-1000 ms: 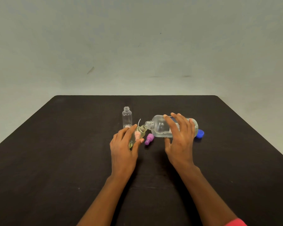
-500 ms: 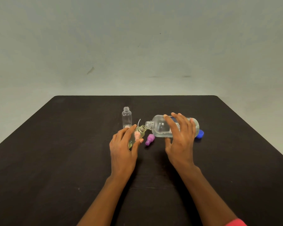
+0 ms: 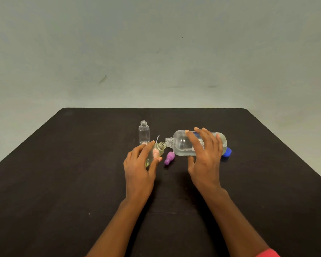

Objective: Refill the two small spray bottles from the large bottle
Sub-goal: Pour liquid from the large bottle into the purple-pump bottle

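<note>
Three bottles are on or over the black table (image 3: 63, 182): two small ones and one large. There are two hands, one purple spray cap (image 3: 169, 157), one blue cap (image 3: 227, 152) and one pink piece (image 3: 155, 152) with a thin white tube (image 3: 157, 139) rising from behind it.

The large bottle (image 3: 182, 143) is clear, round-shouldered and carries a label partly hidden by fingers. It lies almost level above the table's middle, with its threaded neck pointing left. Clear liquid with small bubbles pools along its lower side. The right hand (image 3: 206, 158) grips it from the near side, fingers spread over the top and thumb curled beneath.

Its open mouth meets the mouth of the tilted small bottle (image 3: 160, 147), which leans up to the right. This one is clear with a threaded neck, and pale yellowish liquid sits in its lower end. The left hand (image 3: 139, 169) holds it, fingers curled round the far side and thumb pressed on the near side. The pink piece shows through or behind its wall; which cannot be told.

The upright small bottle (image 3: 144, 133) stands uncapped just beyond the left hand, clear, with no liquid visible in it.

The purple spray cap lies on the table between the hands, under the necks. The blue cap lies at the right, behind the large bottle's base. A red sleeve (image 3: 267, 254) edges the right forearm.
</note>
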